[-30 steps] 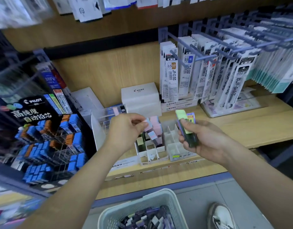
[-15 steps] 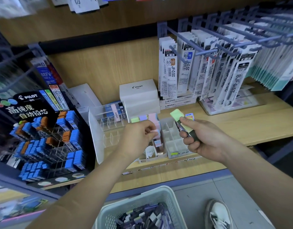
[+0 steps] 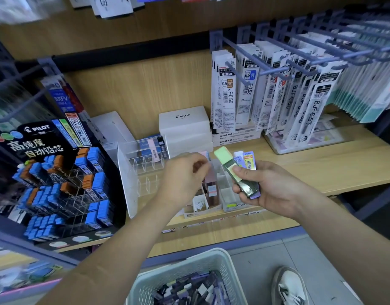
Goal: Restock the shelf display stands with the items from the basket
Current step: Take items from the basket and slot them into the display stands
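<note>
My left hand (image 3: 185, 172) hovers over the small white compartment stand (image 3: 228, 194) on the shelf. Its curled fingertips pinch the top of a pink lead case (image 3: 211, 183) standing upright in the stand. My right hand (image 3: 275, 188) grips a small bundle of lead cases just right of the stand: a dark one with a green cap (image 3: 231, 168) in front and purple ones (image 3: 248, 160) behind. The white basket (image 3: 189, 266) sits on the floor below, holding several more dark and purple cases (image 3: 189, 291).
A clear acrylic stand (image 3: 143, 170) sits left of the white one. The black Pilot lead display (image 3: 57, 183) fills the left side. White Pilot boxes (image 3: 185, 126) stand behind. Refill packs (image 3: 277, 89) hang on hooks at upper right. A white shoe (image 3: 288, 287) is beside the basket.
My left hand has moved right and brought the pink case down into the white stand. My right hand has kept its bundle and shifted only slightly.
</note>
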A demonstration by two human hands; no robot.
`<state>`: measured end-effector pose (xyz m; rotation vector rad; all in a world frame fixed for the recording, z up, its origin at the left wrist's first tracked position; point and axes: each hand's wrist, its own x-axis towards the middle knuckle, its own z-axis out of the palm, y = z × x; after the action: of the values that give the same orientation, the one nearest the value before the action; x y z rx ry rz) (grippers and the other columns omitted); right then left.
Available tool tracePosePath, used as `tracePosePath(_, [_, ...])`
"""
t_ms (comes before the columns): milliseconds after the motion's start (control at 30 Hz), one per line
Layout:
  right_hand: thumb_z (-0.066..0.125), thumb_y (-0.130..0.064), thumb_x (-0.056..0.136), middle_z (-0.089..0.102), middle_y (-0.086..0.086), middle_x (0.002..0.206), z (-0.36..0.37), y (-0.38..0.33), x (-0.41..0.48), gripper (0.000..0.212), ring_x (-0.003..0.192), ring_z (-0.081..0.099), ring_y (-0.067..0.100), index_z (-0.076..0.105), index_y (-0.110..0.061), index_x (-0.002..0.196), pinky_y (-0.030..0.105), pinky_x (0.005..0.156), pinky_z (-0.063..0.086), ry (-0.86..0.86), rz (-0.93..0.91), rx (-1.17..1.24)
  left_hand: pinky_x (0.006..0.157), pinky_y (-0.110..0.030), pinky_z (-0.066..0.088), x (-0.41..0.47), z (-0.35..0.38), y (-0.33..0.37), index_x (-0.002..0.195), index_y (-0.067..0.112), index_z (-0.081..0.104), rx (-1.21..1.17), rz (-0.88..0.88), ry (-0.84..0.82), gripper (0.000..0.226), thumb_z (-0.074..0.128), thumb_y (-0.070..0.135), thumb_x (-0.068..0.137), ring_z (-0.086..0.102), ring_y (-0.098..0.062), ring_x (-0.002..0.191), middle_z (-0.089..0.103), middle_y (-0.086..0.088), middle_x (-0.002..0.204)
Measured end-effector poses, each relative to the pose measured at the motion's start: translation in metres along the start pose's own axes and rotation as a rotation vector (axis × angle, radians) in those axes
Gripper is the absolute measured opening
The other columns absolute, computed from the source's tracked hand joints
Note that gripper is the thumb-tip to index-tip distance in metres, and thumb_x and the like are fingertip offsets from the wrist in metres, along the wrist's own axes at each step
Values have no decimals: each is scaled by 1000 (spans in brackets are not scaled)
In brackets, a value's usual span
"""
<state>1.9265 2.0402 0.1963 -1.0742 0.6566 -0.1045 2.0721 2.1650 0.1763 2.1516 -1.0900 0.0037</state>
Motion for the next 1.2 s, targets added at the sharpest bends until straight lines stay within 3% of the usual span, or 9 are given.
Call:
tracePosePath(133, [70, -18, 82, 66, 1, 68, 7, -3, -5, 21, 57, 56, 15, 61, -11, 99, 19, 41, 42, -54, -24, -46, 61, -23, 56, 4, -23, 26, 105, 9, 69, -809, -372, -182, 18, 61, 18, 91, 67, -15, 66, 69, -8, 80])
tracePosePath(267, [69, -31, 84, 61, -1, 61, 15, -3, -5, 18, 45, 39, 9, 61, -16, 90, 14, 35, 27, -9, -26, -80, 59, -21, 55, 2, -33, 31, 95, 5, 71, -836, -391, -236, 12, 67, 8, 83, 67, -19, 68, 70, -15, 82])
tracePosePath(433, [67, -31, 86, 55, 5, 61, 26, -3, -3, 16, 41, 34, 9, 61, -17, 83, 16, 37, 25, 21, -105, -90, 45, -18, 45, 6, -52, 25, 96, 6, 62, -742, -379, -195, 20, 71, 14, 80, 55, -12, 48, 69, -8, 65])
tracePosePath(567, [67, -36, 87, 63, 4, 65, 39, -6, -4, 23, 46, 39, 11, 72, -25, 68, 17, 39, 27, 50, -141, -55, 59, -18, 55, 10, -72, 16, 89, 5, 63, -832, -401, -98, 17, 71, -1, 76, 65, -12, 57, 72, -6, 69])
tracePosePath(667, [59, -32, 96, 62, 5, 69, 40, -7, -1, 22, 48, 41, 14, 69, -13, 90, 19, 40, 29, 130, -57, 46, 64, -24, 56, 12, -90, 3, 91, 3, 65, -669, -352, 7, 16, 72, -2, 77, 64, -17, 61, 73, -8, 72])
tracePosePath(800, [52, -11, 99, 54, 13, 86, 33, -8, 1, 18, 62, 52, 19, 66, -1, 104, 29, 57, 51, 97, -52, 116, 69, -30, 57, 5, -88, -10, 84, 14, 68, -357, -303, -39, 14, 73, 2, 79, 65, -18, 65, 72, -9, 77])
tracePosePath(900, [59, -9, 95, 58, 12, 80, 30, -6, 1, 20, 61, 61, 19, 65, 1, 111, 33, 60, 58, 79, -73, 147, 68, -12, 50, -2, -70, -17, 83, 22, 66, -115, -211, -30, 15, 73, 9, 81, 62, -4, 68, 68, 7, 75])
tracePosePath(1000, [64, -15, 91, 61, 9, 75, 32, -4, 1, 26, 54, 61, 16, 64, -2, 113, 24, 47, 53, 90, -67, 101, 67, -5, 43, -5, -61, -22, 88, 19, 67, 15, -154, -4, 10, 73, 13, 82, 59, -3, 71, 63, 12, 76])
tracePosePath(1200, [61, -30, 94, 55, 4, 62, 34, -4, 4, 18, 41, 41, 9, 60, -13, 98, 15, 32, 27, 93, -25, 43, 83, -26, 50, -7, -50, -30, 97, 16, 69, 103, -97, -25, 14, 72, 17, 83, 57, -10, 78, 61, 6, 84])
